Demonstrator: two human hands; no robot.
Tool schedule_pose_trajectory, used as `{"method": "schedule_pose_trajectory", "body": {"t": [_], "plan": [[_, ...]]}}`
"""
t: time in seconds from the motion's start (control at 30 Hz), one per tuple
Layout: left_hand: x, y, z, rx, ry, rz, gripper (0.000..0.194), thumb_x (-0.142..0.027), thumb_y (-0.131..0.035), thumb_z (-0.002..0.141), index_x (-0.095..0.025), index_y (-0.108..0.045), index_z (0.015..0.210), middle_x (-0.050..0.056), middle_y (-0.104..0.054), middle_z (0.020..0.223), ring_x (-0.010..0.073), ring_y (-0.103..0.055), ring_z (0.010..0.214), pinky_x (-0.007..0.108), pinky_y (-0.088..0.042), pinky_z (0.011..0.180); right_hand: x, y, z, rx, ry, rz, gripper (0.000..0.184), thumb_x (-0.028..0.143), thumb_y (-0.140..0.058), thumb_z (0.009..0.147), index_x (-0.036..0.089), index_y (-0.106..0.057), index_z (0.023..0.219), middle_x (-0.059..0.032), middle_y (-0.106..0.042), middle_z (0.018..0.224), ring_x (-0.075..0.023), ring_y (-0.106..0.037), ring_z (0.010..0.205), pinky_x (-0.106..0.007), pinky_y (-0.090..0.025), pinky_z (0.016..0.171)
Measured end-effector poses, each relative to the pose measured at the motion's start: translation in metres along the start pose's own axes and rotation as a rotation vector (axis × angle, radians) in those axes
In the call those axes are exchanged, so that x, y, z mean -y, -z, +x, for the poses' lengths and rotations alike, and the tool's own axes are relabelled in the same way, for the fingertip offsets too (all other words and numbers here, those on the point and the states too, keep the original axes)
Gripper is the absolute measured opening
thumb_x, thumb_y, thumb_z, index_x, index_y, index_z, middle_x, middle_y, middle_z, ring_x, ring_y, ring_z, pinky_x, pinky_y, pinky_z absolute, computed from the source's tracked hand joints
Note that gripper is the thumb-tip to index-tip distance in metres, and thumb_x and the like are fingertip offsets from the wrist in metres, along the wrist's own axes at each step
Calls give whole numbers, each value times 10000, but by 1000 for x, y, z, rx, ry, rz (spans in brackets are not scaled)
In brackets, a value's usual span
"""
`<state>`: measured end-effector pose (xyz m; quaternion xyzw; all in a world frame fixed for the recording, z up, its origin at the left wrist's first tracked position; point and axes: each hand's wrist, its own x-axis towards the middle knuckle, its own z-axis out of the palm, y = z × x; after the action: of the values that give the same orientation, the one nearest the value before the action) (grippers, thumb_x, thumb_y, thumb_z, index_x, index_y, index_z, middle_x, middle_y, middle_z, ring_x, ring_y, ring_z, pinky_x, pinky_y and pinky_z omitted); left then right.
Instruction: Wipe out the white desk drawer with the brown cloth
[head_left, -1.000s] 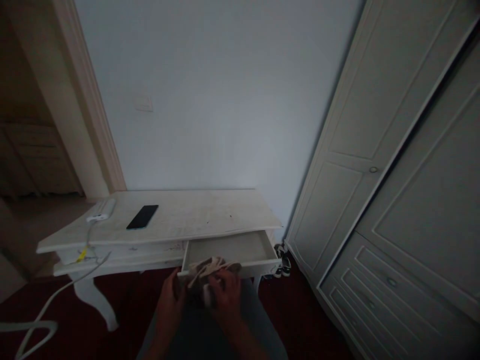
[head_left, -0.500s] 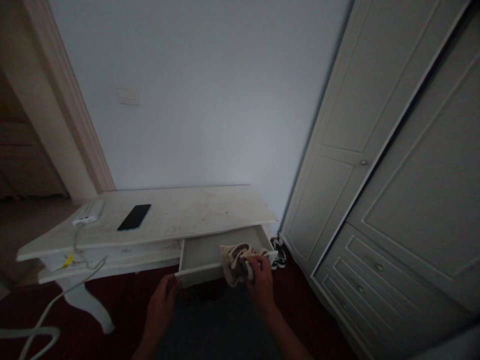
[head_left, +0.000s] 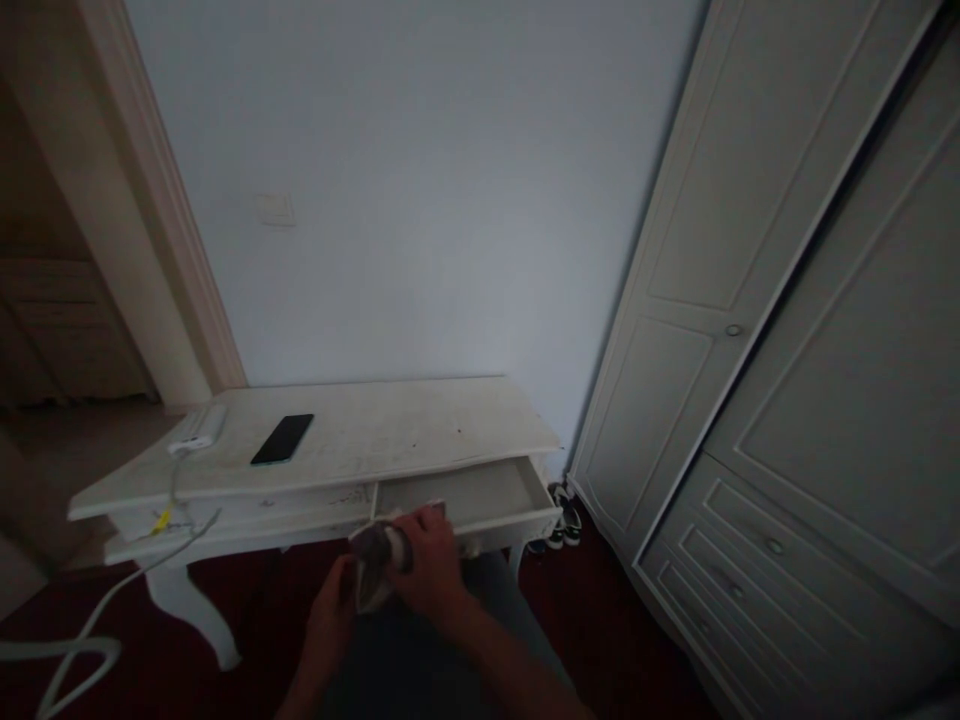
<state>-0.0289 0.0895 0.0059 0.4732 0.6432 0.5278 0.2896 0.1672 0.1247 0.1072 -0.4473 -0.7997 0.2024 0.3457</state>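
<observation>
A crumpled beige and grey cloth [head_left: 369, 578] is bunched in my right hand [head_left: 431, 560], with the fingers closed round it. It lies over the front left corner of a pulled-out white drawer [head_left: 487, 498], hiding that corner. My left hand [head_left: 332, 603] is at the same corner with its fingers curled, close against the cloth's left edge. Its fingertips seem to hold the drawer's front, though the dim light blurs the contact. Inside the drawer the pale bottom shows.
On the white table [head_left: 390, 420] lie a black phone [head_left: 283, 439] and a white power strip [head_left: 199, 428], whose cable [head_left: 90, 625] hangs at the left. Shoes [head_left: 564, 515] stand on the dark red floor near a white wardrobe [head_left: 675, 370] at the right.
My right hand carried the cloth right along the drawer's front, then back to its left corner. My left hand stayed by that corner. The view swung slightly left and back.
</observation>
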Motion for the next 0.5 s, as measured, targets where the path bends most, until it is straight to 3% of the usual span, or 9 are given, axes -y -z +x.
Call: {"method": "schedule_pose_trajectory", "body": {"t": [0.07, 0.13, 0.2, 0.27, 0.3, 0.37, 0.43, 0.5], "plan": [[9, 7, -2, -3, -7, -34, 579, -647, -716, 667, -257, -717, 1096, 102, -827, 1140, 394, -766, 1132, 537, -629, 1016, 27, -25, 17, 19, -28, 114, 448, 358, -773, 836, 322, -691, 1275, -60, -647, 1257, -330, -604, 1175, -467, -507, 1030], [15, 13, -6, -102, -54, -26, 682, -614, -701, 697, -276, -669, 1288, 107, -778, 1310, 405, -711, 1266, 569, -595, 1091, 44, -45, 32, -21, -114, 187, 479, 351, -780, 834, 278, -657, 1291, -82, -648, 1290, -344, -592, 1216, -462, -500, 1060], [11, 16, -11, -242, -161, 4, 829, -576, -650, 776, -291, -491, 1538, 120, -618, 1561, 394, -593, 1439, 583, -528, 1178, 52, -58, 45, -29, -148, 193, 635, 356, -836, 777, 236, -616, 1360, -119, -636, 1342, -381, -561, 1276, -492, -469, 1109], [-6, 15, -12, -283, -299, 67, 938, -550, -617, 821, -263, -318, 1662, 152, -425, 1714, 398, -444, 1564, 609, -437, 1250, 51, -61, 56, 29, -119, 164, 866, 379, -893, 707, 216, -543, 1482, -148, -603, 1419, -411, -524, 1340, -537, -429, 1150], [-17, 14, -10, -260, -361, 113, 966, -547, -619, 826, -234, -290, 1679, 175, -372, 1739, 409, -391, 1594, 628, -391, 1273, 49, -58, 60, 78, -104, 156, 961, 395, -904, 694, 213, -492, 1543, -158, -581, 1463, -415, -509, 1370, -550, -415, 1163], [-43, 12, 0, -173, -410, 222, 966, -563, -679, 798, -192, -384, 1640, 206, -435, 1691, 437, -389, 1588, 646, -372, 1274, 37, -43, 66, 196, -95, 157, 1020, 435, -881, 739, 203, -409, 1612, -173, -553, 1520, -392, -509, 1401, -534, -423, 1161], [-62, 12, 16, -74, -333, 285, 851, -596, -690, 821, -199, -519, 1554, 188, -572, 1584, 417, -552, 1471, 600, -466, 1214, 19, -18, 64, 296, -64, 126, 849, 475, -784, 868, 192, -441, 1591, -174, -585, 1503, -346, -556, 1379, -484, -456, 1129], [-70, 16, 34, -29, -198, 300, 720, -629, -670, 840, -189, -646, 1410, 153, -747, 1360, 370, -731, 1232, 506, -602, 1055, -5, 10, 55, 344, 26, -34, 621, 519, -691, 962, 198, -571, 1480, -165, -664, 1418, -332, -619, 1313, -475, -469, 1104]]}}
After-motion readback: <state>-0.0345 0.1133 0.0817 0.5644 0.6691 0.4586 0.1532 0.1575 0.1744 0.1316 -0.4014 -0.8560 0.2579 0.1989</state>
